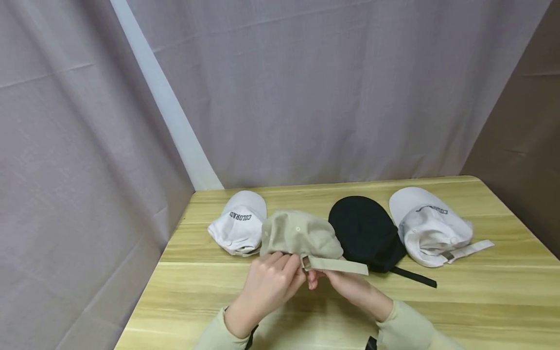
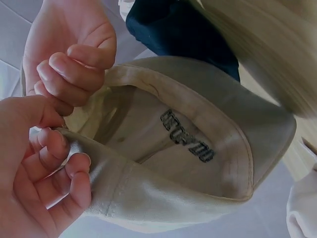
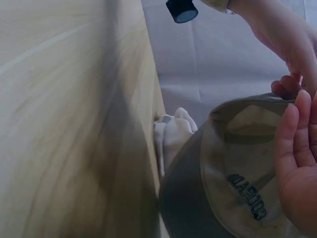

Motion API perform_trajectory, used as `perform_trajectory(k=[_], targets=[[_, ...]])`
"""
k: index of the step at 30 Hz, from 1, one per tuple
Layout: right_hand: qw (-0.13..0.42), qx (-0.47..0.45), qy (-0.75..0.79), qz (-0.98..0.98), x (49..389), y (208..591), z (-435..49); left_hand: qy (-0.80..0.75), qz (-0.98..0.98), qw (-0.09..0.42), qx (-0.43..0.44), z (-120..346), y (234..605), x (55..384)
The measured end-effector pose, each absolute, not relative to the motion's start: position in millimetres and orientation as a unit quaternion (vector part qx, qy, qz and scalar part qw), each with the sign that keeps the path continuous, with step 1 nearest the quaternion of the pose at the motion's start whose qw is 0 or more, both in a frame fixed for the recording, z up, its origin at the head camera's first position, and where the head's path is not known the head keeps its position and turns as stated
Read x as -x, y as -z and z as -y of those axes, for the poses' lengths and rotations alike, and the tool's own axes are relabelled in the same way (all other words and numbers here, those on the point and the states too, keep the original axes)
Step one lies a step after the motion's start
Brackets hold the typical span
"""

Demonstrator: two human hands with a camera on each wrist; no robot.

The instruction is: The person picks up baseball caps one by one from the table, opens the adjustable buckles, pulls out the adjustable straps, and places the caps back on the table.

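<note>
A beige cap (image 1: 302,233) is held up over the table with its back toward me, its loose strap (image 1: 341,266) running right from a metal buckle (image 1: 306,263). My left hand (image 1: 271,282) pinches the cap's back edge just left of the buckle. Behind the strap, my right hand (image 1: 354,288) holds the back edge with curled fingers; its fingertips are partly hidden in the head view. The left wrist view looks into the cap's hollow, where dark stitched lettering (image 2: 185,136) shows inside the front, with the brim (image 2: 267,119) pointing away from both hands.
On the wooden table (image 1: 175,301), a white cap (image 1: 239,221) lies to the left of the beige one. A black cap (image 1: 365,233) and a second white cap (image 1: 433,226), both with loose straps, lie to the right. Grey curtain (image 1: 306,97) hangs behind.
</note>
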State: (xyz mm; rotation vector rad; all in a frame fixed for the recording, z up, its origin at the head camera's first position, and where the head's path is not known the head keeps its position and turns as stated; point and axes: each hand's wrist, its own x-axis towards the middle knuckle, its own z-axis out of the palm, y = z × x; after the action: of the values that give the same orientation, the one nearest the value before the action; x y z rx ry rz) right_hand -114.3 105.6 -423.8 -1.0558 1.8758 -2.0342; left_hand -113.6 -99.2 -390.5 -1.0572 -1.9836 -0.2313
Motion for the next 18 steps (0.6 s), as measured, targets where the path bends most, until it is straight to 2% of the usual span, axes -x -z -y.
perform_trajectory(k=[5, 18], targets=[[0.031, 0.357, 0.655, -0.665, 113.5, 420.5, -104.0, 0.094, 0.792, 0.436, 0.418, 100.8, 388.0, 113.3], [0.002, 0.414, 0.642, -0.645, 117.9, 415.5, -101.2, 0.122, 0.787, 0.448, 0.406, 103.9, 381.6, 113.4]])
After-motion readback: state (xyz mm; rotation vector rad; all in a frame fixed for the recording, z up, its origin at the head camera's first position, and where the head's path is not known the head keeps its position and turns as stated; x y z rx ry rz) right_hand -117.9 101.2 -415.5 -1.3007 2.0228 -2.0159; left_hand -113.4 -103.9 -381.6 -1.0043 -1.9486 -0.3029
